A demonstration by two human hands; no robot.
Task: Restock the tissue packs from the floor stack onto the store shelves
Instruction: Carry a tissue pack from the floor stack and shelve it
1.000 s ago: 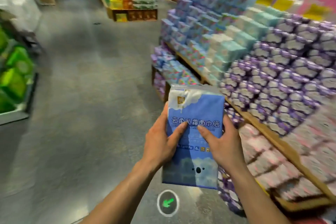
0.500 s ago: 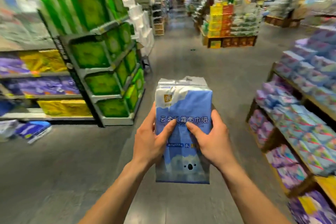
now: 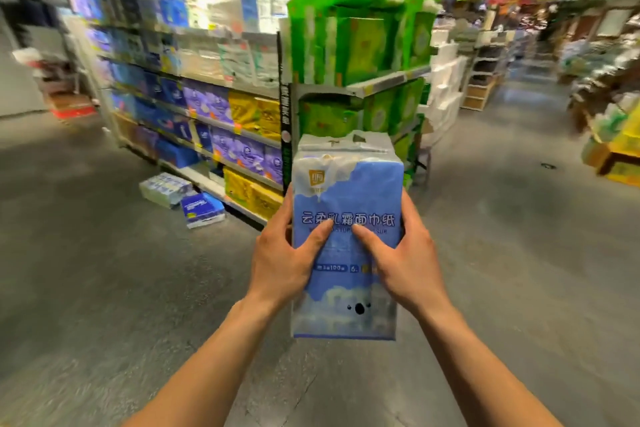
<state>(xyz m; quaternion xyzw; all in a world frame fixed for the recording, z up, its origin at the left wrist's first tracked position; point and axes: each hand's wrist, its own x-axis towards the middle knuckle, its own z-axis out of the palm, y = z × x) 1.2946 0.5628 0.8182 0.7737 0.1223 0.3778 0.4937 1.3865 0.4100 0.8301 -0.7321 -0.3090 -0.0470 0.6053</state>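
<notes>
Grey floor [image 3: 86, 253] fills the near left. Far on the left stand long shelves [image 3: 194, 80] full of blue, purple, yellow and white packs. They are blurry, so the words on them cannot be read. The far left end of the shelves fades into a dark smear.

Two packs lie on the floor just by the bottom shelf: a pale blue pack [image 3: 165, 188] and, touching it on the right, a dark blue pack [image 3: 203, 210].

In the middle, far back, a rack of green packs [image 3: 360, 45] stands at the end of the shelves. Its lower part is hidden behind the thing being carried.

The left hand [image 3: 280, 263] grips the left side of the blue tissue pack [image 3: 346, 194]. Its thumb lies on the front and its fingers curl behind, out of sight. The tissue pack is upright in the air, in the near middle, above the floor. Its back cannot be seen. The right hand [image 3: 408, 263] grips the right side the same way.

Both arms are cut off at the bottom edge.

Far right, a low stand [image 3: 613, 152] with green and yellow things is too blurry to make out.
</notes>
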